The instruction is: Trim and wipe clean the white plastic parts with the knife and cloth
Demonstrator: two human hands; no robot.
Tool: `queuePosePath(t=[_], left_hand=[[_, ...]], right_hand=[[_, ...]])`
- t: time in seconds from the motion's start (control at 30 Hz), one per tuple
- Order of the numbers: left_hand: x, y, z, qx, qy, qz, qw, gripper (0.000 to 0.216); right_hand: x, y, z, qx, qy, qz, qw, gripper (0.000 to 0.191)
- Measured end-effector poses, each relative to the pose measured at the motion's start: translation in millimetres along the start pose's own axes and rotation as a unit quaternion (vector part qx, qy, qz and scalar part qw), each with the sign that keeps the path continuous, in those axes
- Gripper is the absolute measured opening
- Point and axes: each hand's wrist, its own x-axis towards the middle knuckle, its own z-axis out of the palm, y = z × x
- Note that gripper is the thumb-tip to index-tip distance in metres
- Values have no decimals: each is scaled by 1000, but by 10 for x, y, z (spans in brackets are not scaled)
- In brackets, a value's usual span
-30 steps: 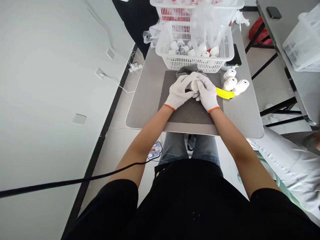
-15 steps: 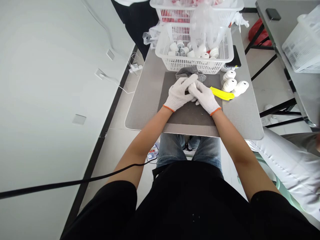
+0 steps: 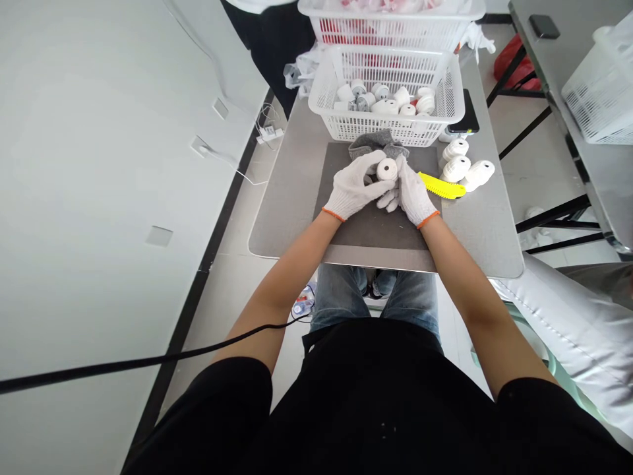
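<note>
Both my hands wear white knit gloves with orange cuffs and meet over a dark grey mat (image 3: 376,227). My left hand (image 3: 352,187) and my right hand (image 3: 413,193) together grip a small white round part (image 3: 386,169), its round face with a centre hole turned up toward me. A grey cloth (image 3: 372,140) lies just beyond my fingers. A yellow toothed tool (image 3: 442,187) rests on the mat's right edge, close to my right hand.
A white basket (image 3: 390,126) of similar white parts stands at the back of the grey table (image 3: 287,204), with a second basket (image 3: 386,26) behind it. Three white parts (image 3: 465,167) and a black phone (image 3: 465,119) lie at the right. Another table stands far right.
The white part was hidden between my hands; now it is raised with its round face showing. The clear plastic bag above the basket is gone from view.
</note>
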Motion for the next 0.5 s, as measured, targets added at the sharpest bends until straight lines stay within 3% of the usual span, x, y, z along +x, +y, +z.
queuePosePath(t=[0.13,0.33,0.5], left_hand=[[1,-21,4,-32,-13,-6,999,60],[-16,-4,-41,1,-52,4,999,67],[4,-127,11,31,-12,-36,999,53]], right_hand=[[-36,5,3,11,5,-26,1000,66],[-34,51,-45,25,20,-60,998,63],[-63,-1,-39,10,30,-57,998,55]])
